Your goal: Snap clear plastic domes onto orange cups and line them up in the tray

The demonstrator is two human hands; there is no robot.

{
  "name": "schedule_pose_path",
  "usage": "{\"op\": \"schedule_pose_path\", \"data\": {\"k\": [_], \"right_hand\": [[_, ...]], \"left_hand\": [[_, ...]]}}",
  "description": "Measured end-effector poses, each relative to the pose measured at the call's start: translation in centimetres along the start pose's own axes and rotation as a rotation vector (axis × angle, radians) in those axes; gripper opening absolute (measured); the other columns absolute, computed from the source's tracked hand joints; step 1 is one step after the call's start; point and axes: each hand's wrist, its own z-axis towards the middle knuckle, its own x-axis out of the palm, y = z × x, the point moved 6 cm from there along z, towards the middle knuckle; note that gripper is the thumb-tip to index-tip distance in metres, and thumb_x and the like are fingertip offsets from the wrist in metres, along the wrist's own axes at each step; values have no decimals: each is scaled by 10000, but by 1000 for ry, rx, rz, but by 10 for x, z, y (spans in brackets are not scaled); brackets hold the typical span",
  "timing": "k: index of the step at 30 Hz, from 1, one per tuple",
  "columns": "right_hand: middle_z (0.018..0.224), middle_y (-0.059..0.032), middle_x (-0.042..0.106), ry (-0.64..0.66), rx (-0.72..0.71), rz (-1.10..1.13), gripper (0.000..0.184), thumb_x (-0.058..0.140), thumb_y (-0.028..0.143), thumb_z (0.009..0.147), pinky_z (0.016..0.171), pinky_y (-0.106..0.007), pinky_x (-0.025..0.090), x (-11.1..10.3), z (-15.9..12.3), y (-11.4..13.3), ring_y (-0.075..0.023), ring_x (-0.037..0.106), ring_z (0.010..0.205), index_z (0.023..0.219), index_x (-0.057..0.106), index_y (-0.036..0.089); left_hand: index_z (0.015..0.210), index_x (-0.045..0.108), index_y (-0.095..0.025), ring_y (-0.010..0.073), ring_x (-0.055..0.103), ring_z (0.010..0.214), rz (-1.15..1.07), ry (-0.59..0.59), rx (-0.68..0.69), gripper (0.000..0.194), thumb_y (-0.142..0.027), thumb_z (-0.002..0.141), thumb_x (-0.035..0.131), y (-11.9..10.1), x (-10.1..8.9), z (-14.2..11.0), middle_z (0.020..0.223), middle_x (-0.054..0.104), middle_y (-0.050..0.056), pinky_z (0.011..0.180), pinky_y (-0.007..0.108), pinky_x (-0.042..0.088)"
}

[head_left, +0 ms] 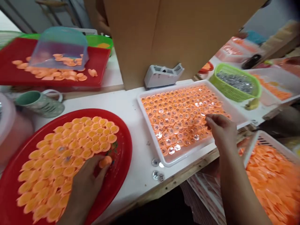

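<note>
Over the right side of a round red tray (125, 137), my left hand (86, 181) pinches a small orange plastic piece (105, 161) between thumb and finger. Overlapping rows of round orange pieces (58, 172) with yellowish centres cover much of that tray. My right hand (221, 128) is closed in a pinch above the right side of a white rectangular tray (161, 156); whatever its fingertips hold is hidden. Rows of orange pieces with shiny clear round centres (178, 118) fill most of the white tray.
Loose clear discs (155, 175) lie between the trays. A tape dispenser (162, 75) stands against a cardboard panel (161, 37). A green basket (236, 82) holds silvery pieces. A mug (41, 103) sits left, below a red rectangular tray (98, 67). An orange-filled crate (274, 178) is lower right.
</note>
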Motion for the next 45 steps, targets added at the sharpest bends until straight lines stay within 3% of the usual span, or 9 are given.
{"op": "schedule_pose_path", "data": {"k": [5, 8, 11, 14, 20, 31, 36, 41, 45], "right_hand": [[864, -44, 699, 852, -379, 163, 243, 496, 99, 874, 656, -295, 582, 77, -166, 77, -175, 676, 754, 966, 686, 221], [1145, -122, 661, 762, -555, -27, 464, 430, -10, 836, 864, -419, 572, 118, -214, 97, -261, 626, 1075, 1208, 615, 197], [1382, -192, 513, 539, -623, -174, 663, 380, -65, 803, 1063, -604, 385, 147, -215, 96, -349, 387, 1356, 1438, 396, 126], [1445, -219, 440, 472, -635, -282, 715, 379, -63, 797, 1080, -641, 332, 152, -216, 81, -382, 266, 1414, 1491, 291, 87], [1308, -162, 586, 575, -580, -323, 653, 353, -68, 796, 983, -556, 488, 128, -234, 46, -318, 486, 1279, 1393, 479, 167], [1044, -113, 698, 614, -416, -102, 359, 562, 263, 910, 806, -407, 591, 124, -220, 52, -246, 676, 938, 1261, 585, 195], [822, -54, 719, 618, -85, 113, 392, 698, 377, 817, 618, -320, 594, 117, -217, 52, -185, 678, 639, 1162, 644, 198], [864, -70, 745, 745, 322, 530, 385, 795, 343, 705, 671, -338, 600, 127, -214, 53, -219, 709, 768, 1046, 696, 195], [971, -75, 750, 797, 461, 674, 398, 832, 274, 656, 714, -349, 592, 130, -215, 53, -221, 711, 807, 1028, 703, 217]], "left_hand": [[905, 610, -243, 216, 676, 769, -144, 36, -90, 189, -375, 771, 628, -18, 7, -4, 859, 714, 9, 693, 300, 524], [957, 629, -239, 189, 671, 727, -279, 65, -105, 221, -330, 756, 641, -24, 8, -7, 896, 716, 2, 649, 272, 526], [956, 659, -226, 193, 667, 775, -359, 48, -123, 227, -309, 745, 653, -21, 3, -12, 990, 715, 21, 680, 278, 526], [920, 681, -223, 196, 655, 745, -405, 56, -162, 203, -305, 735, 664, -14, 0, -18, 932, 722, 22, 667, 290, 515], [880, 697, -220, 216, 655, 785, -495, 167, -206, 177, -276, 715, 666, -7, 8, -22, 854, 721, 20, 658, 293, 499], [932, 703, -222, 206, 656, 802, -628, 207, -169, 245, -203, 689, 680, -14, 12, -23, 937, 718, 34, 697, 300, 511], [887, 691, -227, 194, 639, 738, -592, 218, -155, 210, -199, 679, 683, -17, 12, -23, 848, 713, 16, 659, 290, 497], [897, 705, -227, 196, 635, 729, -554, 231, -143, 224, -218, 674, 682, -17, 13, -22, 861, 715, 17, 628, 286, 486], [919, 699, -222, 206, 647, 757, -513, 252, -134, 234, -225, 686, 674, -19, 12, -22, 871, 719, 22, 642, 291, 491]]}}
